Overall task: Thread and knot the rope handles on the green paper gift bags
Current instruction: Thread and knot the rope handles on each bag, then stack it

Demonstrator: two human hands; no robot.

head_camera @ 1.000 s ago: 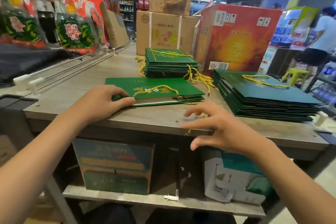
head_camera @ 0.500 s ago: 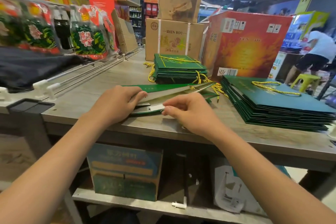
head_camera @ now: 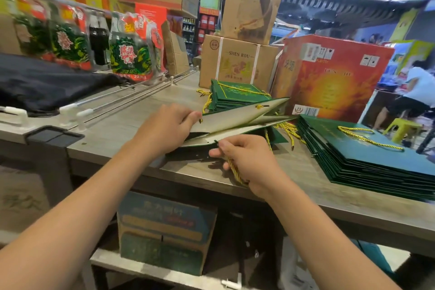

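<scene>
Yellow rope inside right grip, beside bag

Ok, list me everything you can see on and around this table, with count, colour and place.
Open gift bag: one, green with pale inside, table centre.
Bag stack: one, green, behind the open bag.
Bigger bag stack: one, green, table right.
Rope: one, yellow, in the right hand.
Cardboard boxes: two, brown, stacked at the back.
Red box: one, right of them.
Packaged goods: several, green and red, back left.
Table: one, grey wood.
Stool: one, yellow-green, far right.
Left hand: lifts the bag's upper panel.
Right hand: pinches the rope at the lower panel.
</scene>
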